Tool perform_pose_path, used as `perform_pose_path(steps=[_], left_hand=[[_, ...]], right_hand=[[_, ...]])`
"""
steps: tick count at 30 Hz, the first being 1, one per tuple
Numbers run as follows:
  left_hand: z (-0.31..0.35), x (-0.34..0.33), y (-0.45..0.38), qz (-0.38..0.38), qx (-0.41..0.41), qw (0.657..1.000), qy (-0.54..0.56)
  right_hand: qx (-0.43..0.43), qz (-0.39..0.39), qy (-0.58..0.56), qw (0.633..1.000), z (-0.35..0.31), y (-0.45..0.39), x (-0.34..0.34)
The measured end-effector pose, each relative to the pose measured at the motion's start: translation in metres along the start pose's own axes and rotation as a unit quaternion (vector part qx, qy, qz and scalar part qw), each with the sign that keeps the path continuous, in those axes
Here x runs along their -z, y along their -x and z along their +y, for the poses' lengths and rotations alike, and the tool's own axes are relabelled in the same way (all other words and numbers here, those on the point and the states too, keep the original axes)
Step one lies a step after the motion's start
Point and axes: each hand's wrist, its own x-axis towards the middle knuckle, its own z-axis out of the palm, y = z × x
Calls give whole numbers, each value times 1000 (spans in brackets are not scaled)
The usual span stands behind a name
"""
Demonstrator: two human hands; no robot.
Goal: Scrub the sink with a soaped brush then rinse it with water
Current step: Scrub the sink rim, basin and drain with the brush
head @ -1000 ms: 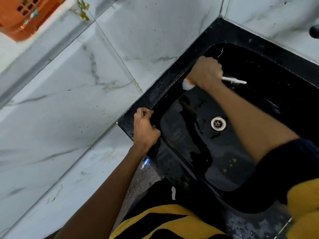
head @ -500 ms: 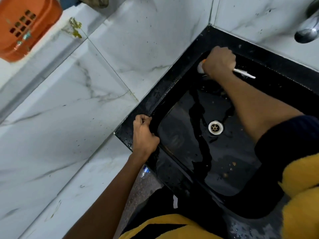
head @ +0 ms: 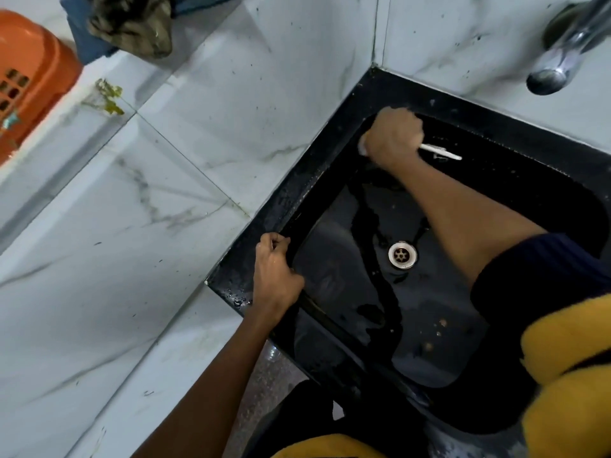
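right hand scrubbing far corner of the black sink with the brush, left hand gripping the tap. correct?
Not quite. The left hand is not on the tap; it grips the near-left rim of the sink, as the head view shows. The tap stands untouched at top right. The rest holds: the right hand holds the brush at the sink's far corner.

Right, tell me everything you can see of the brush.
The brush is mostly hidden inside the right hand, which grips it in a fist. A thin white handle, plastic by its look, sticks out of the hand towards the right, roughly level. A pale bit at the hand's other side appears to be the head, pressed at the far left corner of the black sink. Its bristles and any soap cannot be made out.
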Motion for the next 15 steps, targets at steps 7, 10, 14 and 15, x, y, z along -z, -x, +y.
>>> perform_pose_path(steps=[7,10,14,15], left_hand=[[11,-3,-17,-10,-26,1000,-3],[17,-6,-28,-13,-42,999,-14],[22,-11,-39,-17,-53,998,-10],[23,-12,-40,-20,-54,998,-9]], right_hand=[[240,-30,56,969,-35,80,-11],[256,-47,69,963,-15,63,-5],[40,15,22,999,47,-17,19],[-31,35,4,999,68,-33,21]])
